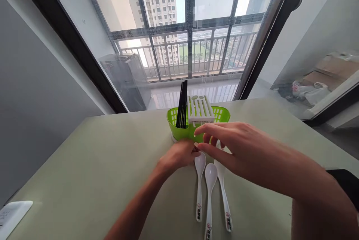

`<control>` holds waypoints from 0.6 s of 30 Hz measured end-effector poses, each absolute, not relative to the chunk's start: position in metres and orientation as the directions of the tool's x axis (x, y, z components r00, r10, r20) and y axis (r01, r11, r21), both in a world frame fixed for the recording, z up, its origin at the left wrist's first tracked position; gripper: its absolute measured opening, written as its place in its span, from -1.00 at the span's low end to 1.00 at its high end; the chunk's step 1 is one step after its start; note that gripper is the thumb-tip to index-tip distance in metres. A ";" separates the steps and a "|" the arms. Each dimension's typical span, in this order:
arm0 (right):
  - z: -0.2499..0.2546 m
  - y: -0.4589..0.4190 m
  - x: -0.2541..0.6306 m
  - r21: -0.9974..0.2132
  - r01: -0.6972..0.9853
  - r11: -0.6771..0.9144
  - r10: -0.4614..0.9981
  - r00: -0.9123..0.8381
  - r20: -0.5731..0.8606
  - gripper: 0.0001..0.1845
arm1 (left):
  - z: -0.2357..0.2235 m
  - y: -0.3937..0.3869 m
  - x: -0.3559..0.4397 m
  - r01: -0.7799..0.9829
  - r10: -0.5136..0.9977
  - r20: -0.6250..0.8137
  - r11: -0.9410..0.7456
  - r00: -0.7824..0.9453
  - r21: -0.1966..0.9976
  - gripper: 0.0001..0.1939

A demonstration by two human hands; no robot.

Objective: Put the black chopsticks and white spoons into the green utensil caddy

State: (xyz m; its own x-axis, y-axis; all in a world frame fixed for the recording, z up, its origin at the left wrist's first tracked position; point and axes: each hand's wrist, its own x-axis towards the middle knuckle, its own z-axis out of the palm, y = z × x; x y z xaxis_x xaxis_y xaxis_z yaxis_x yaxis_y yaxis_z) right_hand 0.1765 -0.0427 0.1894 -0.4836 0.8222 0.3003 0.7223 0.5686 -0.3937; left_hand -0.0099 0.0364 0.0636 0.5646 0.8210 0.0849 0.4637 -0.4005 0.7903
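A green plastic basket [179,132] with pierced sides stands near the table's far edge. Black chopsticks [182,107] lean upright in its left part, and a white slotted rack [200,109] sits tilted at its middle. My left hand [179,154] is low in front of the basket, blurred, its fingertips hidden. Just above the spoon heads hovers my right hand [224,139], fingers bent and thumb apart, with nothing visible in it. Three white spoons lie with handles toward me: a left spoon [200,165], a middle spoon [211,176] and a right spoon [221,170], partly covered by my right hand.
The pale green table [112,165] reaches to a glass window. A white object [15,213] with print lies at the left edge, and a dark object [344,184] shows beyond my right forearm. Outside the glass are a grey appliance [129,79] and white bags [311,92].
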 end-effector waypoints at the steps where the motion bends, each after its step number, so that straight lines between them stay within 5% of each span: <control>1: 0.190 -0.042 0.176 -0.401 0.713 0.575 0.818 -0.492 0.298 -0.80 | 0.071 0.038 -0.014 0.483 0.806 0.076 -0.425 0.587 0.765 -0.80; 8: 0.192 -0.039 0.168 -0.393 0.737 0.550 0.824 -0.400 0.401 -0.79 | 0.167 0.023 -0.064 0.645 0.799 0.007 -0.491 0.601 0.585 -0.78; 13: 0.193 -0.038 0.159 -0.382 0.766 0.517 0.774 -0.229 0.590 -0.87 | 0.211 -0.001 -0.099 0.700 0.802 0.499 -0.562 0.329 0.441 -0.83; 18: 0.196 -0.039 0.153 -0.389 0.785 0.482 0.680 -0.055 0.731 -0.84 | 0.214 -0.004 -0.097 0.816 0.544 0.839 -0.495 0.024 0.298 -0.85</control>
State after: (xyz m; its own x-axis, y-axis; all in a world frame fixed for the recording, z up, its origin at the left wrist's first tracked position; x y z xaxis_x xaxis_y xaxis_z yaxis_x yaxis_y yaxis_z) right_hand 0.1528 -0.0386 0.1957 -0.0549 0.6799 0.7313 0.7850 0.4820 -0.3892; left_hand -0.0973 -0.0039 0.2141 0.0237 0.5441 0.8387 0.8163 -0.4948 0.2980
